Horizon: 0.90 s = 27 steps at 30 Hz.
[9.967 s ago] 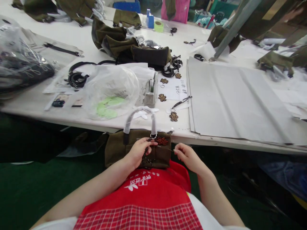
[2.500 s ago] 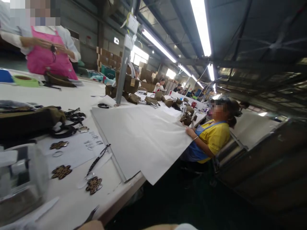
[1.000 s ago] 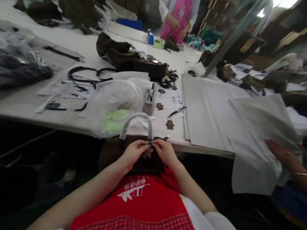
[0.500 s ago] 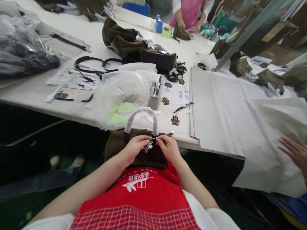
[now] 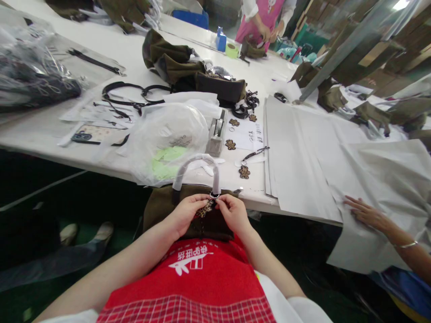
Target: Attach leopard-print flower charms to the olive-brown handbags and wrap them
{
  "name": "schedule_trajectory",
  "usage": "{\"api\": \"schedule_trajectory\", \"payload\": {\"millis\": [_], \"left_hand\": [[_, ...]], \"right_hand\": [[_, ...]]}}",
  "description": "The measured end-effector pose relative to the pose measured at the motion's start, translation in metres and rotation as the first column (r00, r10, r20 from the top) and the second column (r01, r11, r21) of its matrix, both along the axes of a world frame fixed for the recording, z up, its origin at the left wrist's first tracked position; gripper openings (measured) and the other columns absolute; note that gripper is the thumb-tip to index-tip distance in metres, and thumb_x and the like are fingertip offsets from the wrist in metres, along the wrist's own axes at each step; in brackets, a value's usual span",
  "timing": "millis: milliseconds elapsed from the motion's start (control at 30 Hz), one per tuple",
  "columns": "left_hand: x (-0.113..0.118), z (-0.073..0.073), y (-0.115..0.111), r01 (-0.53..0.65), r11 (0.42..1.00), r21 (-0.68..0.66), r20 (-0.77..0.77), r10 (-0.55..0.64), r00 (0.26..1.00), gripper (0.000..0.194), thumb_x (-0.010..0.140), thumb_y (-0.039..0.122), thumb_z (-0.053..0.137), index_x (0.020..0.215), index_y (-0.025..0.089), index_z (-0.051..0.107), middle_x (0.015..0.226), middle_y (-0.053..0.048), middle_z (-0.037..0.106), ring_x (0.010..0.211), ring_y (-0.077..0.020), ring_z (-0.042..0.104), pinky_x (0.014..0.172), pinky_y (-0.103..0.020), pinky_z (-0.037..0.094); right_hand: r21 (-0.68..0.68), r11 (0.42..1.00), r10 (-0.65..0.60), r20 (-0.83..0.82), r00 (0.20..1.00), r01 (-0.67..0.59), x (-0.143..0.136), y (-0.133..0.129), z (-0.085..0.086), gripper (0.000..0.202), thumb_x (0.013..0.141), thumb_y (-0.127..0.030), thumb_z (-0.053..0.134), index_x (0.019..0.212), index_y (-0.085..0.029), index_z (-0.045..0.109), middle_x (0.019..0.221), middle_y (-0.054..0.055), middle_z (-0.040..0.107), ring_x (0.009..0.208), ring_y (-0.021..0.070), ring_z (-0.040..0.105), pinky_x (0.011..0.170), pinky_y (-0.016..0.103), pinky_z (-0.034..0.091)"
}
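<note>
A dark olive handbag (image 5: 158,208) leans between my lap and the table edge, its wrapped handle (image 5: 216,177) standing up. At the base of that handle sits a metal ring (image 5: 214,196), and a leopard-print charm (image 5: 204,210) hangs by it. My left hand (image 5: 188,213) pinches the ring and the top of the charm. From the other side my right hand (image 5: 233,211) pinches the ring between thumb and fingertips. On the table ahead lie a leopard-print flower charm with a black cord (image 5: 244,172) and another flower charm (image 5: 230,144).
A clear plastic bag with green slips (image 5: 168,134) and a metal dispenser (image 5: 216,133) stand near the edge. Behind are olive bags (image 5: 218,85) and a phone (image 5: 89,134). At right, a co-worker's hand (image 5: 367,213) rests on large paper sheets (image 5: 303,152).
The co-worker's hand at right has slid left across the paper. My hands stay at the ring with little movement; the charm has turned slightly. The person at the back has lifted an olive item.
</note>
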<state>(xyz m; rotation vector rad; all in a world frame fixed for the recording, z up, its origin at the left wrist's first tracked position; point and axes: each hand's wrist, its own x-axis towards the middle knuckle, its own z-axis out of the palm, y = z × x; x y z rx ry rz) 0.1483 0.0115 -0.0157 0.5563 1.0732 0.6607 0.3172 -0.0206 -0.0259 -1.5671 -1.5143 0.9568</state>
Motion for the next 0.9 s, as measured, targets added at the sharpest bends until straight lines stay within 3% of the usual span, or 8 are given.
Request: {"api": "schedule_trajectory", "payload": {"millis": [233,333,500,633,800,900], "left_hand": [[0.001,0.000,-0.002,0.014,1.000,0.023,0.002,-0.014,1.000,0.031,0.064,0.027,0.075,0.092,0.014,0.071,0.080,-0.004,0.074,0.069,-0.0134,0.064,0.066,-0.023,0.047],[0.005,-0.002,-0.005,0.038,0.987,0.158,-0.083,-0.025,0.996,0.031,0.066,0.032,0.073,0.092,0.015,0.070,0.084,-0.004,0.074,0.074,-0.0151,0.065,0.070,-0.025,0.048],[0.011,-0.010,-0.012,0.127,0.913,0.388,-0.332,0.009,0.943,0.029,0.070,0.034,0.067,0.091,0.015,0.070,0.079,-0.004,0.072,0.071,-0.0177,0.064,0.069,-0.029,0.050],[0.013,-0.013,-0.012,0.132,0.903,0.409,-0.339,0.016,0.941,0.031,0.071,0.036,0.066,0.094,0.015,0.068,0.081,-0.005,0.072,0.072,-0.0189,0.065,0.069,-0.031,0.052],[0.011,-0.008,-0.014,0.061,0.909,0.412,-0.283,0.065,0.957,0.037,0.070,0.044,0.066,0.093,0.015,0.068,0.084,-0.007,0.073,0.078,-0.0214,0.067,0.075,-0.033,0.055],[0.009,-0.015,-0.016,0.078,0.907,0.413,-0.296,0.053,0.954,0.041,0.064,0.052,0.070,0.089,0.019,0.071,0.084,-0.007,0.075,0.082,-0.0261,0.069,0.077,-0.036,0.057]], "right_hand": [[-0.028,0.999,-0.050,-0.153,0.987,0.046,-0.004,0.000,-0.010,0.020,0.087,-0.034,0.055,0.081,-0.019,0.066,0.070,0.001,0.070,0.065,0.0152,0.063,0.067,0.025,0.048],[-0.065,0.996,-0.080,-0.215,0.973,0.067,-0.007,0.000,-0.015,0.020,0.086,-0.035,0.057,0.080,-0.018,0.066,0.069,0.001,0.070,0.064,0.0154,0.063,0.065,0.025,0.048],[-0.126,0.982,-0.169,-0.243,0.955,0.141,-0.008,0.000,-0.019,0.023,0.082,-0.038,0.061,0.078,-0.017,0.069,0.065,0.001,0.067,0.059,0.0144,0.059,0.060,0.025,0.047],[-0.186,0.970,-0.211,-0.310,0.927,0.159,-0.008,0.002,-0.021,0.026,0.079,-0.041,0.063,0.078,-0.016,0.070,0.063,0.000,0.064,0.052,0.0113,0.053,0.052,0.022,0.042],[-0.280,0.951,-0.242,-0.411,0.879,0.131,-0.016,-0.001,-0.022,0.036,0.078,-0.051,0.062,0.080,-0.016,0.069,0.055,-0.003,0.056,0.035,0.0061,0.035,0.034,0.021,0.025],[-0.261,0.957,-0.206,-0.322,0.924,0.123,-0.016,0.001,-0.020,0.037,0.086,-0.052,0.054,0.077,-0.018,0.068,0.055,-0.002,0.056,0.040,0.0089,0.043,0.036,0.021,0.031]]}}
